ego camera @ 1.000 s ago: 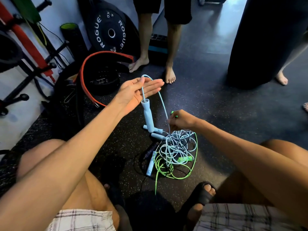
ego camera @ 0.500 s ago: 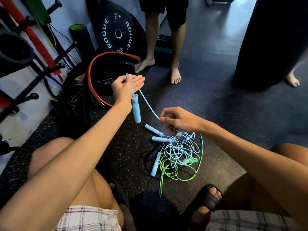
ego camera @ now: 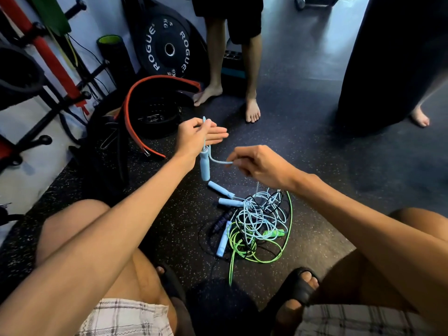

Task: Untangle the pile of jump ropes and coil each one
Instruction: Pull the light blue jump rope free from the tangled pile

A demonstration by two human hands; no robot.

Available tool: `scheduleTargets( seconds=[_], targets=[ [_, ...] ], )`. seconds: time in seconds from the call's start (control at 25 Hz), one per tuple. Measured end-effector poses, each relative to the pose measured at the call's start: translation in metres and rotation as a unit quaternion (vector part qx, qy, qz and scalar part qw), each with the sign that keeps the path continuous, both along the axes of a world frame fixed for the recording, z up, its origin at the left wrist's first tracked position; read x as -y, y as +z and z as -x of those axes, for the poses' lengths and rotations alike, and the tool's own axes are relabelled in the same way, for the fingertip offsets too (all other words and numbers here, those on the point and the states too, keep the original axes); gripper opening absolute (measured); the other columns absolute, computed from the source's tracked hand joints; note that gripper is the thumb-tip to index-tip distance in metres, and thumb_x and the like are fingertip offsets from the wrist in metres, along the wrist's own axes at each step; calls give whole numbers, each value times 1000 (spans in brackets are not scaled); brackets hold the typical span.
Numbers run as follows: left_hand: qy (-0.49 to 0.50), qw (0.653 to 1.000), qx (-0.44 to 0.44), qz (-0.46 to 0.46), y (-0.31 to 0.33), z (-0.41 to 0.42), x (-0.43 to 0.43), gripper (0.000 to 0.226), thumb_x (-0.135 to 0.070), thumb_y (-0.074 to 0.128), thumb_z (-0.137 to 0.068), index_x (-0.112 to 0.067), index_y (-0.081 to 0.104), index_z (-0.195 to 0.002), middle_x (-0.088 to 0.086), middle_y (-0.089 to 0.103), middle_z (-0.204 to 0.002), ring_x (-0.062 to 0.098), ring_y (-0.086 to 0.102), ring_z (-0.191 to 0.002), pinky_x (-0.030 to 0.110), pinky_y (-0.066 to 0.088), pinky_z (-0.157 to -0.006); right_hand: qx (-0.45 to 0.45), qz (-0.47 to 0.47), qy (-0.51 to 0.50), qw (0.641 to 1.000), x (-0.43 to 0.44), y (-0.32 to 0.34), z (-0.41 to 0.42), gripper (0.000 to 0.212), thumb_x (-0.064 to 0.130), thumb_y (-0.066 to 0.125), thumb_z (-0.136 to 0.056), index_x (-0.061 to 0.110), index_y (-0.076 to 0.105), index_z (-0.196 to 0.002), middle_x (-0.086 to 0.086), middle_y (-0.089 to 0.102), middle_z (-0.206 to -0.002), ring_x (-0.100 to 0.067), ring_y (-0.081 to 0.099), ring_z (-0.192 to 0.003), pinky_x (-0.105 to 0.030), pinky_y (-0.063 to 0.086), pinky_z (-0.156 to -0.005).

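A tangled pile of jump ropes lies on the dark floor between my feet: light blue, green and black cords with several light blue handles. My left hand is raised above the pile, fingers stretched flat, with the light blue rope looped over it. A light blue handle hangs from that loop just below the palm. My right hand is beside it to the right, pinching the same light blue cord, which runs down into the pile.
A red and black lifting belt lies curled on the floor to the left. A Rogue weight plate leans on the wall. A person's bare feet stand just beyond my hands, and a black punching bag stands at right.
My right hand has risen from the pile toward my left hand, carrying the light blue cord. The left hand shifted right, and the hanging handle moved with it.
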State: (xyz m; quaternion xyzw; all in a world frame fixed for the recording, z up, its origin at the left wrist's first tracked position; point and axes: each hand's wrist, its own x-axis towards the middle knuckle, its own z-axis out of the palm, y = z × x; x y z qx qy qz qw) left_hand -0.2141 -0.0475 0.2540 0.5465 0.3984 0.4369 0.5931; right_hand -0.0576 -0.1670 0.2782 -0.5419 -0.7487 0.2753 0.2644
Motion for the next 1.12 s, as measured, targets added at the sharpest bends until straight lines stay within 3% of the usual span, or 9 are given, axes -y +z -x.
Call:
scheduleTargets(
  seconds=[0.16, 0.32, 0.4, 0.56, 0.68, 0.84, 0.96, 1.04, 1.12],
  targets=[
    [-87, 994, -54, 34, 4, -2, 11, 25, -13, 46, -102, 6, 60, -98, 13, 74, -76, 22, 73, -64, 30, 60, -66, -50, -68, -51, 995, -4, 2, -5, 19, 6, 48, -100, 11, 65, -94, 8, 49, -59, -6, 41, -52, -21, 37, -54],
    [-184, 977, -75, 74, 6, -10, 25, 30, -14, 41, -103, 4, 65, -101, 10, 69, -62, 16, 63, -48, 23, 52, -53, -72, -120, -137, 981, -13, 0, -9, 18, 6, 47, -97, 8, 64, -92, 12, 47, -55, -5, 42, -50, -27, 41, -54],
    [-220, 969, -54, 99, 8, -11, 29, 33, -12, 36, -102, 4, 65, -100, 7, 61, -53, 13, 51, -42, 21, 42, -47, -96, -118, -173, 973, -17, -2, -12, 18, 5, 45, -95, 8, 61, -90, 10, 48, -54, -6, 41, -49, -30, 41, -53],
    [-281, 946, 8, 162, 10, -9, 31, 39, -18, 30, -101, 2, 62, -94, 0, 36, -43, 12, 23, -40, 25, 25, -48, -113, -113, -206, 965, -23, -5, -22, 16, 5, 44, -96, 10, 58, -89, 2, 52, -56, -9, 43, -49, -29, 40, -54],
    [-296, 933, 57, 199, 16, -8, 32, 39, -23, 30, -102, -4, 59, -83, -6, 26, -40, 12, 10, -44, 28, 14, -52, -121, -106, -227, 960, -27, -10, -29, 13, 8, 46, -97, 9, 57, -90, 0, 53, -57, -13, 46, -53, -36, 42, -57],
    [-262, 935, 124, 206, 23, -5, 29, 33, -22, 32, -104, -7, 55, -86, -9, 23, -43, 10, 9, -45, 26, 13, -52, -136, -22, -240, 961, -30, -20, -31, 17, 18, 45, -102, 18, 54, -87, -4, 62, -62, -20, 58, -59, -45, 52, -67],
    [-219, 940, 172, 197, 28, 0, 21, 30, -21, 32, -104, -6, 55, -91, -8, 26, -45, 7, 19, -42, 22, 22, -49, -114, 125, -200, 965, -25, -31, -32, 17, 6, 45, -99, 12, 57, -88, -18, 72, -83, -31, 69, -81, -48, 55, -85],
    [-187, 944, 198, 188, 28, 2, 18, 29, -19, 33, -104, -3, 56, -95, -5, 33, -49, 8, 28, -44, 21, 29, -50, -42, 190, -157, 968, -21, -42, -34, 20, -2, 53, -93, 17, 58, -86, -17, 71, -97, -32, 68, -94, -42, 56, -89],
    [-151, 950, 212, 174, 26, 0, 17, 28, -15, 36, -104, 0, 58, -97, 0, 49, -56, 12, 44, -49, 23, 42, -55, -11, 218, -126, 968, -17, -51, -34, 27, 0, 61, -89, 25, 57, -84, -8, 68, -91, -25, 64, -88, -28, 54, -78]
  ],
)
